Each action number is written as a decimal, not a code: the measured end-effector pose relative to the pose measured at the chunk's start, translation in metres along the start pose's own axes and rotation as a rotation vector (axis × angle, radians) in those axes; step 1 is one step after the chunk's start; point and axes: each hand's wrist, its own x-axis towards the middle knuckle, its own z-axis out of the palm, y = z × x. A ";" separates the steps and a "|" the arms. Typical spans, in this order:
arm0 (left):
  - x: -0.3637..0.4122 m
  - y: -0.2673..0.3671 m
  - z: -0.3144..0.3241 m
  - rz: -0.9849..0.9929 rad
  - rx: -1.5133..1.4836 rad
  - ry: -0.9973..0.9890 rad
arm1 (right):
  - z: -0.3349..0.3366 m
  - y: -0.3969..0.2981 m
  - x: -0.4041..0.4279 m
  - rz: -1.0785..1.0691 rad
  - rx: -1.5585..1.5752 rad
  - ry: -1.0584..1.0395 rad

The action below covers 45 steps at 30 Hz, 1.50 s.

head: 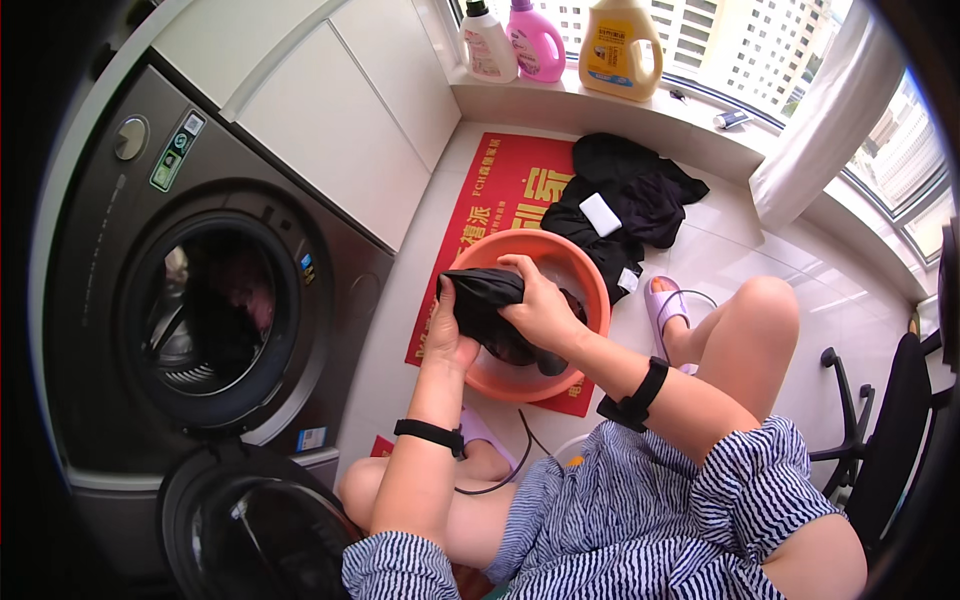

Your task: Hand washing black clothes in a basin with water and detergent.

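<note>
A bunched black cloth garment [484, 300] is stretched between my two hands above an orange plastic basin [596, 300]. My left hand [452, 330] grips its left end, thumb up along the edge. My right hand [541, 307] holds the upper right part of the cloth, fingers curled over it. Dark wet fabric [551, 360] hangs or lies in the basin below, in cloudy water; where it joins the held garment cannot be told. Beyond the basin, a white bar, apparently soap [600, 215], rests on a pile of black clothes [637, 180].
A washing machine [112, 300] stands at the left, its round door [262, 532] open and clothes in the drum. Detergent bottles [621, 52] line the windowsill. The basin stands on a red mat [499, 180]. A cable [525, 450] runs by my feet; a black chair [889, 435] is at the right.
</note>
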 end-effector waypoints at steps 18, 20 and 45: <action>0.023 -0.004 -0.008 -0.245 -0.044 -0.116 | 0.038 -0.011 0.000 -0.727 -0.520 0.291; 0.026 -0.019 -0.010 -0.063 -0.099 0.049 | 0.040 -0.009 0.014 -0.645 -0.497 0.301; -0.024 0.003 0.038 -0.224 0.986 0.221 | -0.061 -0.021 0.042 -0.169 0.264 -0.345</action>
